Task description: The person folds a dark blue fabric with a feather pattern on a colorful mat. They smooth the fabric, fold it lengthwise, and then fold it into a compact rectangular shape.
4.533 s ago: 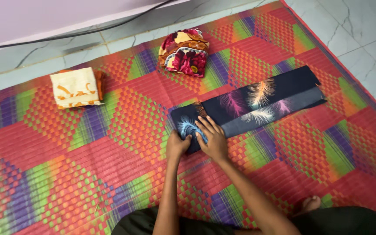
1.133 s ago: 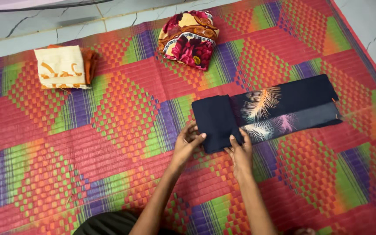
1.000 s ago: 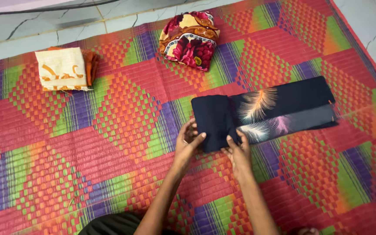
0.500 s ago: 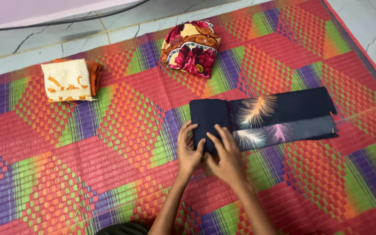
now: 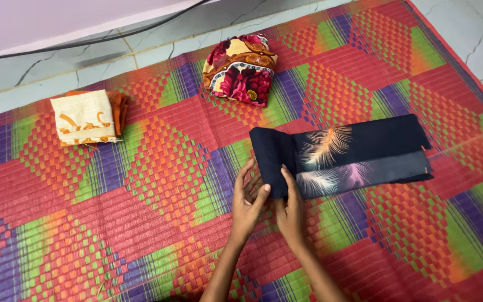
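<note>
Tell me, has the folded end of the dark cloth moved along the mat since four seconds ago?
Yes. The folded end of the dark feather cloth has moved rightward along the strip: the blue and pink feathers once showing are covered, and it now sits lower right of the flowered bundle.

A folded cream cloth [image 5: 85,117] and floral bundle [image 5: 241,68] lie on the woven mat [image 5: 141,184].

The folded end of the dark feather-print cloth [image 5: 339,154], plain side up, grew narrower than a second ago, so the roll moved further along the strip toward the feathers. The right hand [image 5: 290,210] had lain flat on the fold half a second ago; it then came back to the near edge beside the left hand [image 5: 247,204].
</note>
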